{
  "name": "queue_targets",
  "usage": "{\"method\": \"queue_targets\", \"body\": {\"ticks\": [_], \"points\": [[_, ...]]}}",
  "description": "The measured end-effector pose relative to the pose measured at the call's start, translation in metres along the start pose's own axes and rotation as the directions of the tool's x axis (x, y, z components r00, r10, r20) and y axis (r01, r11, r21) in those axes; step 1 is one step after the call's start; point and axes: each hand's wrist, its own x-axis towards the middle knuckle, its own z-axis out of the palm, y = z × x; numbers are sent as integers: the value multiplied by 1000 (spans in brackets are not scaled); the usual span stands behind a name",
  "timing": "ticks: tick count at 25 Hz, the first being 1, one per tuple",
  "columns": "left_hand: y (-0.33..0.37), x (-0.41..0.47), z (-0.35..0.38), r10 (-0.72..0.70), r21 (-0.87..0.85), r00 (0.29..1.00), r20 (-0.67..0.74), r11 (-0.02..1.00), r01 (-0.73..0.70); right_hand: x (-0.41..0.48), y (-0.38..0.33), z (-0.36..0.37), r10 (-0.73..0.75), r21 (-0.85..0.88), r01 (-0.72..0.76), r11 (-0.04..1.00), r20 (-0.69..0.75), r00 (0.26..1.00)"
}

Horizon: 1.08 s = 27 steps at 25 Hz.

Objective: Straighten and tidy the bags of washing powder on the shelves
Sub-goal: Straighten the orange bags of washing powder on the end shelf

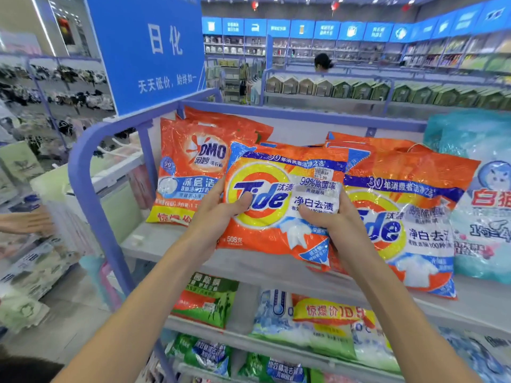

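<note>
While both hands hold one Tide bag (pixel 279 205) in front of the top shelf (pixel 249 261), the step in hand seems to be the straightening of this bag. From the head camera, the left hand (pixel 218 214) grips the left edge of the bag, thumb lying across the logo, and the right hand (pixel 329 217) grips its right side, thumb on the white panel; both hands are closed on the bag. The bag is lifted a little and tilted, its lower corner hanging over the front edge of the shelf.

For the next move I judge that the bag must be turned upright and set back between the OMO bag (pixel 190 172) on the left and the second Tide bag (pixel 406 217) on the right, which leans and also wants straightening.

Counting on the top shelf: two Tide bags at the front, with orange edges of more behind them, number unclear; one OMO bag in front and at least one behind; one light-blue bag with a cat (pixel 486 205) at the far right. On the lower shelves lie green bags (pixel 207 299) and pale blue ones (pixel 318 319), and I cannot count them surely
</note>
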Motion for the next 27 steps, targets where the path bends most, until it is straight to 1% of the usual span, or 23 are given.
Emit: {"method": "queue_targets", "body": {"ticks": [2,5,7,9,12,14,16,18,19,21,22,24,26,27], "points": [[-3,27,-1,34,34,999,-7,999,-34,23,3,5,-63,-81,58,995,-65,996],[-18,68,-2,183,189,981,-56,967,-170,58,11,12,-207,-314,137,940,-200,958],[-25,89,0,256,250,962,-97,942,-225,78,20,18,-294,-487,139,862,-259,920],[-31,103,7,294,279,949,-113,926,-253,93,28,21,-339,-565,110,818,-318,886],[-38,125,24,315,300,946,-75,912,-280,110,35,17,-389,-590,85,803,-409,825],[-42,139,33,327,344,944,-48,893,-291,119,37,16,-406,-627,53,778,-435,804],[-48,147,37,332,350,940,-80,892,-285,127,40,18,-387,-647,27,762,-422,820],[-52,144,37,317,369,941,-114,893,-256,132,44,21,-374,-642,38,766,-397,838],[-54,142,37,316,409,943,-108,878,-247,135,47,22,-372,-649,40,760,-384,845],[-57,140,36,329,522,942,-64,816,-249,138,50,23,-350,-691,-5,723,-373,860],[-56,138,36,329,580,944,-26,774,-254,138,49,24,-338,-685,-21,728,-386,858],[-53,134,34,302,644,951,64,715,-270,138,47,23,-304,-598,-11,801,-424,853],[-54,128,30,294,647,943,159,691,-324,142,45,21,-239,-486,-31,873,-482,843],[-56,125,28,298,657,932,206,663,-357,145,45,20,-222,-465,-56,884,-521,824]]}}
